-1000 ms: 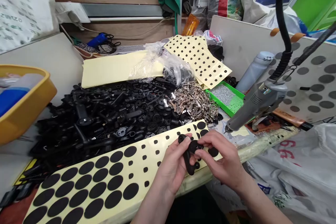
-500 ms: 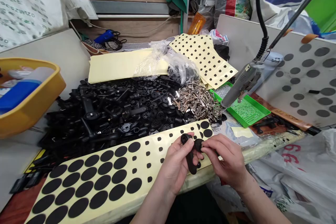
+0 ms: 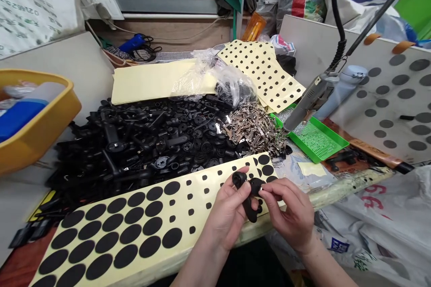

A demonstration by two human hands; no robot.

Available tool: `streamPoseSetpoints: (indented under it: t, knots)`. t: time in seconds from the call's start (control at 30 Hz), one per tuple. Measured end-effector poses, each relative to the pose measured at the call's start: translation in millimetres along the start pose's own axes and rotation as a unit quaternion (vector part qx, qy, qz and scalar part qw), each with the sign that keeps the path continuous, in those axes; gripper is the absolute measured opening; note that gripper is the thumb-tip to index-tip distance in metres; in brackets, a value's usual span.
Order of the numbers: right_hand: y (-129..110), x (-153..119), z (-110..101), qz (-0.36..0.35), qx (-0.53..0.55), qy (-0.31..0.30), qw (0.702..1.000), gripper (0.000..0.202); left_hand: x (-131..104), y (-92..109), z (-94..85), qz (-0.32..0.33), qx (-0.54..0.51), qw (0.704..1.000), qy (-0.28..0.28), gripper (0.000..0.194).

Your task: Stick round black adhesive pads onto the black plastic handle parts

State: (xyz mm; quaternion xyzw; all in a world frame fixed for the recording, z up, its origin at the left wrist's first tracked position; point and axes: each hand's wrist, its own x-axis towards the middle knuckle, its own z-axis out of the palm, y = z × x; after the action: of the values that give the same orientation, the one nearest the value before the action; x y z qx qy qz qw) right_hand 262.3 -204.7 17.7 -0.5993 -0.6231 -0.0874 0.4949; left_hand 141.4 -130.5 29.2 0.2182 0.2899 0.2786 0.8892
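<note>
My left hand [image 3: 229, 210] is wrapped round a black plastic part [image 3: 249, 210] with a round hollow end pointing up. Beside that end, between my two hands, is a round black piece [image 3: 256, 186]. My right hand [image 3: 291, 208] pinches a small shiny metal piece [image 3: 261, 189] at the round piece's edge. Under and left of the hands lies a cream sticker sheet [image 3: 183, 224] with black dots. Behind it spreads a heap of black plastic parts [image 3: 151, 139], with a pile of small metal clips [image 3: 254, 128] at its right.
An electric screwdriver [image 3: 308, 103] hangs at the right over a green tray [image 3: 319, 160] of tiny screws. A yellow basket [image 3: 67, 112] stands at the left. More cream sheets [image 3: 144, 83], a plastic bag [image 3: 235, 83] and dotted sheets [image 3: 266, 74] lie at the back.
My right fingers have drawn back slightly from the round piece, and the metal piece now shows at their tips. The black part in my left hand has tilted a little.
</note>
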Motion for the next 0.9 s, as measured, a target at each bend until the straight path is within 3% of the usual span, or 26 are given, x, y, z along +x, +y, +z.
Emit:
streamPoseSetpoints:
  t: [0.6,0.9]
  knots:
    - [-0.2,-2.0,7.0,0.033,0.011,0.021,0.999,0.013,0.2,-3.5,1.9,0.062,0.043,0.996,0.041,0.060]
    - [-1.8,1.1,6.3,0.061,0.058,0.014,0.996,0.019,0.3,-0.9,0.6,0.054,0.028,0.997,0.044,0.062]
